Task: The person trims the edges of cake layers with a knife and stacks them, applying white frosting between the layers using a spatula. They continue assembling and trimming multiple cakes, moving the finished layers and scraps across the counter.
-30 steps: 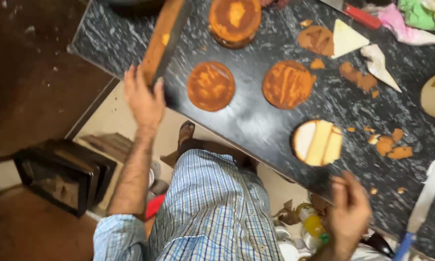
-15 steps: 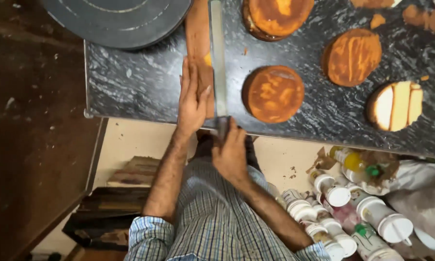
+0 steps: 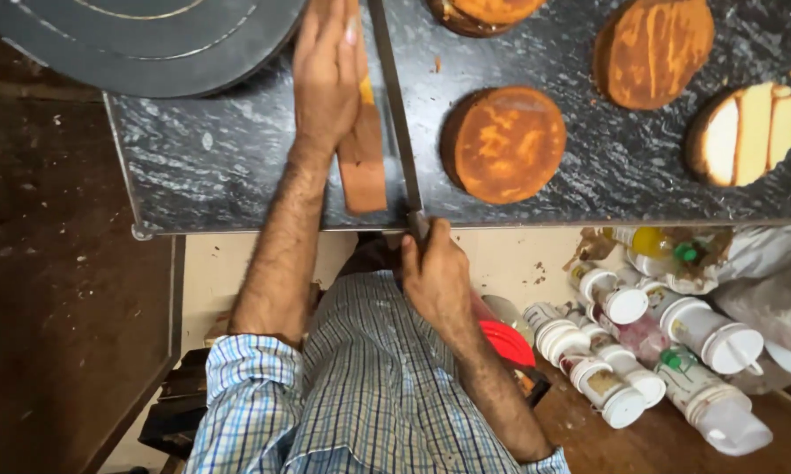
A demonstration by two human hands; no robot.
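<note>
Left hand [image 3: 325, 75] flat on brown cake strip [image 3: 363, 167]; right hand [image 3: 435, 276] grips long steel knife [image 3: 395, 114].

Glossy marbled stone counter [image 3: 237, 175], metal knife blade [image 3: 394, 105] — matt, spongy cake [image 3: 503, 143]

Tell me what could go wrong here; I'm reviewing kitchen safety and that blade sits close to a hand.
1. The left hand presses flat on the brown slab right beside the long knife; a sideways slip could cut the fingers.
2. The right hand holds the handle off the counter edge, near the body.
3. The round cake lies close by; the blade might nick it.
</note>
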